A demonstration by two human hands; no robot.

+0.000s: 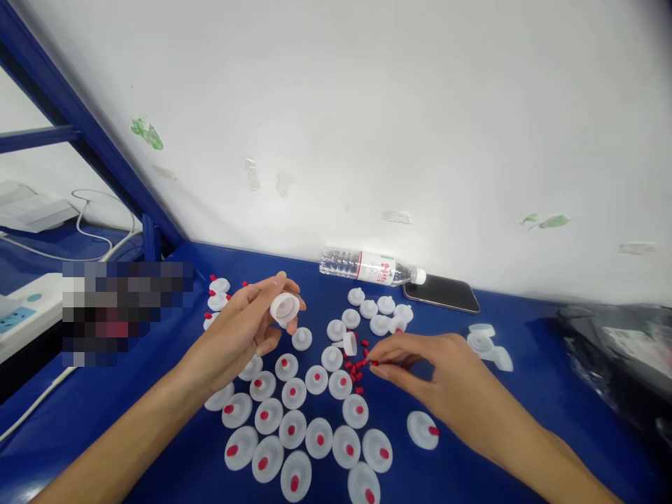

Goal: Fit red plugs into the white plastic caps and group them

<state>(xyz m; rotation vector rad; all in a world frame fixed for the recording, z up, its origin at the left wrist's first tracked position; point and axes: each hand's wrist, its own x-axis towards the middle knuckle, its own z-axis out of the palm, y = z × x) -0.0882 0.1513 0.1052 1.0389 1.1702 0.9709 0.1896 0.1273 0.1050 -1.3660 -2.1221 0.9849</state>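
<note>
Closest, along the bottom of the frame, white cup-shaped caps tipped with red [320, 437] spread over a glossy blue surface [530, 392]; their faces show no writing that can be read. One more red-tipped cap [423, 429] lies apart, lower right of centre. Above it the right hand [441, 364] reaches in, thumb and forefinger pinched narrow around a small red piece [374, 362], at the edge of a loose heap of red pieces [355, 369] near the centre. Left of centre, the left hand [249, 322] holds a white cap [285, 308] in its fingers, hollow side showing. Beyond the heap, plain white caps [351, 319] cluster, one white ring-like piece [350, 344] tipped on its side. To the right lie a few overlapping white pieces [480, 343], and at the right edge a crumpled black plastic bag [619, 357].

Farther back, a clear bottle [375, 267] lies on its side; its white label [376, 268] carries red characters too small to make out. A dark-screened phone [446, 292] lies beside its neck. At the left edge sits a white power strip [31, 304] with blue socket panels, beneath a blue metal frame [105, 133]. The white wall [341, 126] behind bears tape remnants and green scraps [147, 133].
</note>
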